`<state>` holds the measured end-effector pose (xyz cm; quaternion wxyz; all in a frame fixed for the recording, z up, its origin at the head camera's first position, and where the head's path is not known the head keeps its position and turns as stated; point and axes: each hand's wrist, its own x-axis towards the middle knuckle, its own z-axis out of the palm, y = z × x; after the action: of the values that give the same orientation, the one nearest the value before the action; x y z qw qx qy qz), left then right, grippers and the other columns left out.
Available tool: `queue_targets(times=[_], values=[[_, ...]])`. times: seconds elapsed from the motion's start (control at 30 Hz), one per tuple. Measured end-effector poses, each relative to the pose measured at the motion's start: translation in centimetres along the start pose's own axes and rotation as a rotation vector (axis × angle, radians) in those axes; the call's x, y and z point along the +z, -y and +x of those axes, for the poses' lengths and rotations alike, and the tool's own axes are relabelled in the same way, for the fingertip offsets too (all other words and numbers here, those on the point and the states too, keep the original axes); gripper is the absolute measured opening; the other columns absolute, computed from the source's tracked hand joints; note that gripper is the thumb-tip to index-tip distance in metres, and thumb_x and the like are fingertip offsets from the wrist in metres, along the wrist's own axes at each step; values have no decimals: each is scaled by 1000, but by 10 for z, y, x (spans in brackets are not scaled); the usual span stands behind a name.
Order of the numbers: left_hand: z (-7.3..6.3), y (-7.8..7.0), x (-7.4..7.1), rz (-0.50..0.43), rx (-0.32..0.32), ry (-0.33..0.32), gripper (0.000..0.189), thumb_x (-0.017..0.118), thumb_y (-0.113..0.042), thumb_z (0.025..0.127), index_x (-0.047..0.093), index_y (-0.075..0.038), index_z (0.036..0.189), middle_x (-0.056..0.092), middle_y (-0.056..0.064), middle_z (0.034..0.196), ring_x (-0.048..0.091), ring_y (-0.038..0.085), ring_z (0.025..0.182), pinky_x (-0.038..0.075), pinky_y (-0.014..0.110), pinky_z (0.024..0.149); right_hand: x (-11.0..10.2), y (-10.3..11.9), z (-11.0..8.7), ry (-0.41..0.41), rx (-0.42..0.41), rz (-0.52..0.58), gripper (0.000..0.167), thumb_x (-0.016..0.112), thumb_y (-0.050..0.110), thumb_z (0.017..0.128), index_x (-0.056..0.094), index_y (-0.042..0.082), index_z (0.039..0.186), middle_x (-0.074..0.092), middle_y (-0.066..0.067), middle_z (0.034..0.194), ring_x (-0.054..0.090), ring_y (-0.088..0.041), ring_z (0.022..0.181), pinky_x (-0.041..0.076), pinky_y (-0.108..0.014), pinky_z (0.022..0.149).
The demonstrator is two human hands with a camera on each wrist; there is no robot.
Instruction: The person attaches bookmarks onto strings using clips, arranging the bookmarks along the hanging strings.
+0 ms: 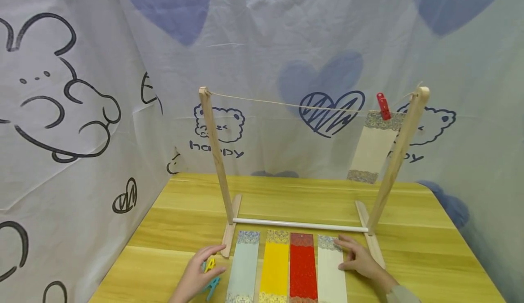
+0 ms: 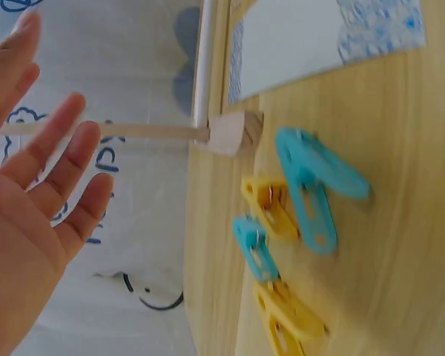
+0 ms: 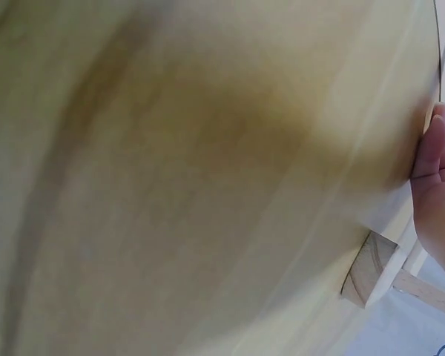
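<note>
My left hand (image 1: pixel 198 273) hovers above the clothespins with its fingers apart, holding nothing. Below it in the left wrist view lie a large blue clothespin (image 2: pixel 309 189), a yellow clothespin (image 2: pixel 271 208), a smaller blue clothespin (image 2: pixel 254 248) and another yellow one partly cut off. My right hand (image 1: pixel 360 260) has its fingertips at the right edge of a cream strip with lace-patterned ends (image 1: pixel 331 271); thumb and fingers are spread, not visibly pinching it. Left of that strip lie a red strip (image 1: pixel 303 266), a yellow strip (image 1: pixel 275 266) and a pale blue strip (image 1: pixel 244 266).
A wooden frame (image 1: pixel 217 157) carries a string (image 1: pixel 262 100) between two posts, with a white rod (image 1: pixel 300 224) low down. Near the right post a red clothespin (image 1: pixel 383 106) holds another cream strip (image 1: pixel 373 148) on the string. A printed curtain (image 1: pixel 262 48) hangs behind.
</note>
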<state>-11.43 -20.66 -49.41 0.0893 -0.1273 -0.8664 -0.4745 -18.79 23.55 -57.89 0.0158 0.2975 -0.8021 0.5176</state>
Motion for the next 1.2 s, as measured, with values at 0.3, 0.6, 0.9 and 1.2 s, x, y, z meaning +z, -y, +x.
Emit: queue_targets(times=[0.3,0.6,0.9,1.2], values=[[-13,12,-21,-12,-57,172,74,78,-11,62,44,2,128,47,5,80,40,13,66,39,24,56,-1,-1,0,23,51,-12,61,73,-1,66,44,-20,116,27,-46,122,43,-3,55,43,-21,46],[-19,32,-28,-17,-153,383,76,77,-16,67,40,4,130,48,2,70,39,6,57,36,21,49,0,-1,0,29,78,-27,63,74,2,66,43,-20,117,28,-46,121,42,-3,54,42,-20,46],[-27,43,-30,61,-223,379,78,78,-20,64,42,0,130,52,4,85,46,18,70,40,25,57,-2,3,2,39,67,4,61,73,0,67,42,-22,116,28,-47,120,43,-5,55,41,-20,46],[-28,49,-28,68,-235,402,69,77,-17,67,45,8,123,53,0,77,48,12,64,42,23,55,-1,3,4,35,140,-56,64,76,4,66,45,-17,117,32,-44,121,41,-1,52,40,-20,45]])
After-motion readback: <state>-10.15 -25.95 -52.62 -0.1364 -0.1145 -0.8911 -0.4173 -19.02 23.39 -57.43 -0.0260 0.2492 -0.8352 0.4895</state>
